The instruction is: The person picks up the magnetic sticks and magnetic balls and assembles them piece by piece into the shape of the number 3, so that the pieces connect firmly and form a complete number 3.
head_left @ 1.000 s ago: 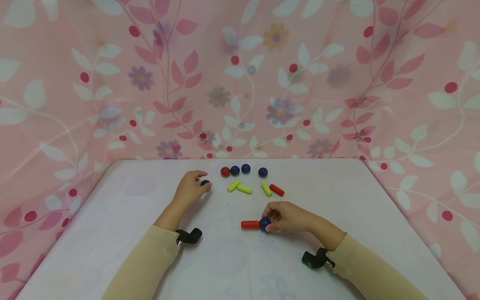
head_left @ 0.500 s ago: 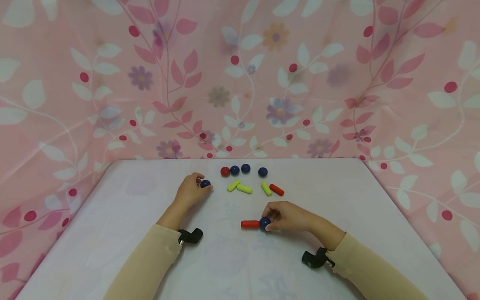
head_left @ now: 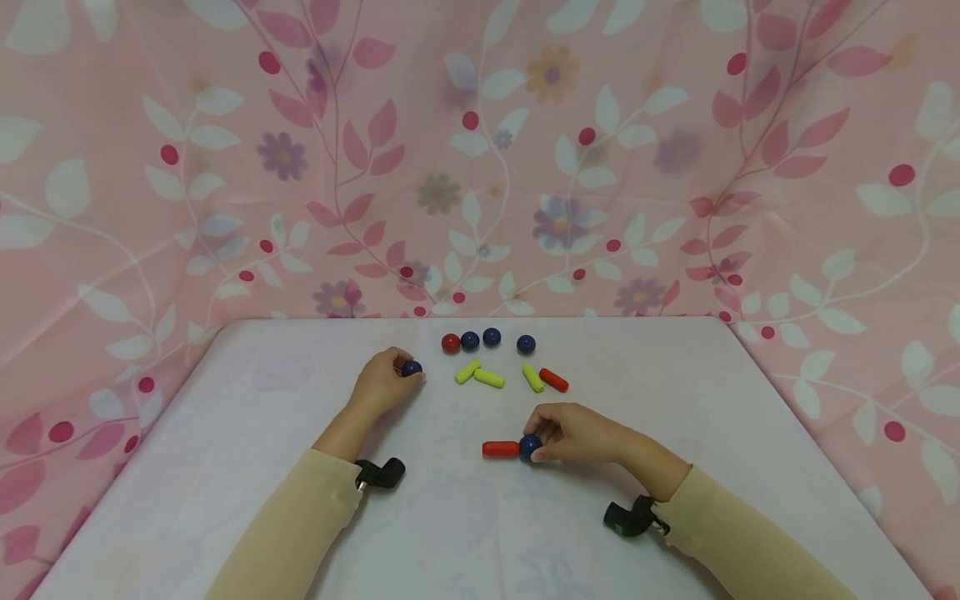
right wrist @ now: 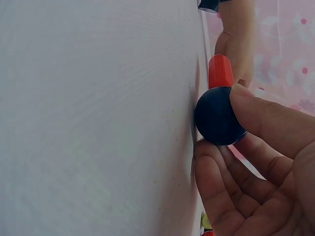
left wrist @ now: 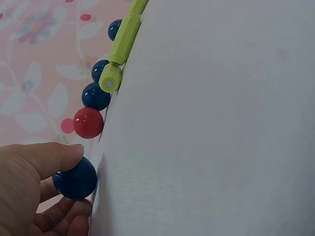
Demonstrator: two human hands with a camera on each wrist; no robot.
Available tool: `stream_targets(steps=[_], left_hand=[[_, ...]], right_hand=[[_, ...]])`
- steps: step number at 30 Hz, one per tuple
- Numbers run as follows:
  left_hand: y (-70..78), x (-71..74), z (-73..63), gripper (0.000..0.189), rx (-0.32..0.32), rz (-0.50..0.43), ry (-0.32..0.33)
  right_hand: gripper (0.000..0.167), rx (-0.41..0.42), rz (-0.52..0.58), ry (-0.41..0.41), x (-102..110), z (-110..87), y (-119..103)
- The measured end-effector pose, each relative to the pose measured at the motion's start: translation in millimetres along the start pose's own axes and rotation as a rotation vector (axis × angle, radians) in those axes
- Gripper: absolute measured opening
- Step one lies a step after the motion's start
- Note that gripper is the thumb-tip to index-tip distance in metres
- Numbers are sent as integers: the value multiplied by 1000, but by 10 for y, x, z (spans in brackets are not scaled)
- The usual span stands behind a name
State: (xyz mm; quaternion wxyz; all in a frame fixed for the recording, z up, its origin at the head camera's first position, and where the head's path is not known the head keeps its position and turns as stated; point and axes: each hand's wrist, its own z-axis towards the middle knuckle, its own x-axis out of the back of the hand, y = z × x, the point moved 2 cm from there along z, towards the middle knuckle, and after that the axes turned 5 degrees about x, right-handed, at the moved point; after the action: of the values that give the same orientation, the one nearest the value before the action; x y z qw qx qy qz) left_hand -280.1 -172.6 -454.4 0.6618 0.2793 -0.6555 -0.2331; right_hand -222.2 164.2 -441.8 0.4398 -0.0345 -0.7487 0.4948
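Observation:
My left hand (head_left: 381, 383) pinches a dark blue ball (left wrist: 76, 179) between thumb and fingers, at the left of the loose pieces. In the left wrist view the thumb lies along the ball's top side and the curled fingers sit below. Nearer the front, my right hand (head_left: 573, 433) grips another blue ball (right wrist: 219, 117) with thumb and fingertips. A red rod (head_left: 500, 450) is joined end-on to that ball and points left. In the right wrist view the red rod shows behind the ball, partly covered by it.
Toward the back edge stand a red ball (head_left: 450, 343) and several blue balls (head_left: 491, 337). In front of them lie yellow-green rods (head_left: 489, 378) and a second red rod (head_left: 553, 380). A white cloth covers the table (head_left: 225, 417); a pink floral curtain (head_left: 480, 167) hangs behind.
The left hand's fingers have drawn in around the blue ball, which shows more fully than a second ago. The right hand, its ball and red rod have stayed put.

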Motion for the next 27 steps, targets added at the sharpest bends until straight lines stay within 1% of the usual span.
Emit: stream_targets(steps=[8, 14, 20, 27], left_hand=[[2, 13, -41, 40, -26, 27, -35], [33, 15, -105, 41, -44, 39, -87], [60, 1, -159, 40, -71, 18, -131], [98, 7, -240, 36, -66, 1, -163]], right_hand=[[28, -20, -4, 1, 0, -6, -11], [28, -6, -11, 7, 6, -13, -55], [28, -3, -10, 8, 8, -17, -68], [29, -12, -13, 8, -1, 4, -38]])
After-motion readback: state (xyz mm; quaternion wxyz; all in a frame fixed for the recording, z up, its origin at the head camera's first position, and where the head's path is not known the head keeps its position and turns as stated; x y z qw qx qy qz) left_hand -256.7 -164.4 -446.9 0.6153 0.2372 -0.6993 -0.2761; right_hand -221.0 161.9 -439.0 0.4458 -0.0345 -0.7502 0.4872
